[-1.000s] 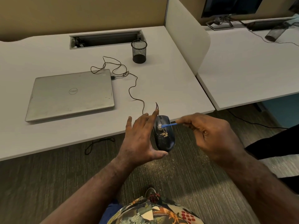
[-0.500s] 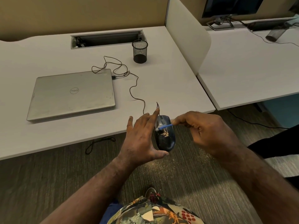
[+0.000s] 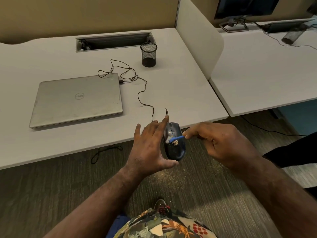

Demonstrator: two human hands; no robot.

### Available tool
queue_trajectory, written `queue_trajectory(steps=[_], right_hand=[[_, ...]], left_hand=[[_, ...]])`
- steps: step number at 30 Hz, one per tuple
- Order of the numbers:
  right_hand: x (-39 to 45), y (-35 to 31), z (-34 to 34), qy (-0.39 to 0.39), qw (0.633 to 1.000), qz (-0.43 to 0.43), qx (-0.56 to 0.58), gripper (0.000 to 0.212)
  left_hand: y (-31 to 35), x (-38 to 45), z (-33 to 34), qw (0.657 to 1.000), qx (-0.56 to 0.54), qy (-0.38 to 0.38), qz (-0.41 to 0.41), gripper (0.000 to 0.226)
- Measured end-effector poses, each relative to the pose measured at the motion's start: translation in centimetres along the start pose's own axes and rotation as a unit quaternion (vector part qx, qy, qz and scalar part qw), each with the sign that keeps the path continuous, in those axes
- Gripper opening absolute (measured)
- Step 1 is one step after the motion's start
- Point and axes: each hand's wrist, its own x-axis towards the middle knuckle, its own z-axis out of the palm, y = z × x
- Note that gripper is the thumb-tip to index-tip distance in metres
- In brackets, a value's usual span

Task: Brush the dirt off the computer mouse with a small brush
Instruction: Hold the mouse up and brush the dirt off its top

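My left hand (image 3: 149, 148) holds a dark computer mouse (image 3: 176, 150) in the air just off the desk's front edge, thumb under its rear and fingers along its left side. A patch of tan crumbs (image 3: 175, 143) lies on the mouse's back. My right hand (image 3: 217, 143) pinches a small blue brush (image 3: 176, 138), whose white bristles rest on the mouse just above the crumbs. The mouse's thin cable (image 3: 142, 93) runs across the desk to the laptop.
A closed silver laptop (image 3: 77, 98) lies on the white desk (image 3: 180, 86). A black mesh pen cup (image 3: 148, 54) stands behind it. A white divider (image 3: 199, 42) separates a second desk on the right. Crumbs are scattered on the carpet (image 3: 173, 177) below my hands.
The brush has slid down the mouse's back toward the crumb patch, and my right hand has moved slightly left and closer to the mouse. My left hand keeps its hold.
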Motion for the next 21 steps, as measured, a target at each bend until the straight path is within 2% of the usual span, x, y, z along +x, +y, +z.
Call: queue_trajectory(steps=[9,16,21], right_hand=[[0.0,-0.1,0.1,-0.018,0.999,-0.025,-0.013,0.035],[-1.3,0.9,-0.6,-0.031,0.999,-0.01,-0.016,0.039],[-1.6,1.1,-1.0,-0.008,1.0,-0.004,-0.005,0.037]], left_hand=[[0.1,0.4,0.2,1.0,0.01,-0.004,0.0,0.131],[-0.4,0.4,0.1,1.0,0.01,-0.006,-0.01,0.13],[-0.4,0.5,0.3,1.0,0.01,-0.011,-0.011,0.13]])
